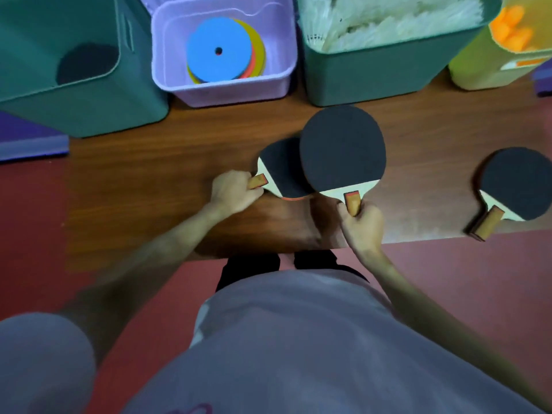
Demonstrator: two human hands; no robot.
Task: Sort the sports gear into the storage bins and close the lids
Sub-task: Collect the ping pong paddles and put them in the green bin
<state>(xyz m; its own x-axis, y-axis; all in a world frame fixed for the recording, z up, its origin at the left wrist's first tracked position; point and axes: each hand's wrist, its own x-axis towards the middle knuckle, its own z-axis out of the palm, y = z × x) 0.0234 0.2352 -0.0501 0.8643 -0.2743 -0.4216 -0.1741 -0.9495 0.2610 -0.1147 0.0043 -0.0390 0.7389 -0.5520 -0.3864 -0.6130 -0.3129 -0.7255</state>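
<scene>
Black-rubbered paddles remain unsorted: the left hand (231, 194) grips one paddle (282, 168) by its handle, the right hand (363, 224) grips another (342, 147), and a third paddle (518, 183) lies on the wooden floor (149, 174). Discs fill the lilac bin (224, 88), shuttlecocks the green bin (373, 73), and the left teal bin (74, 94) seemingly holds one paddle; all stand unlidded.

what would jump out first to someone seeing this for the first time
Two black-faced paddles at centre, one held by its handle in the left hand, the other in the right hand, above the wooden floor strip. Behind them, a lilac bin holds a bright blue disc on a colourful stack.
</scene>
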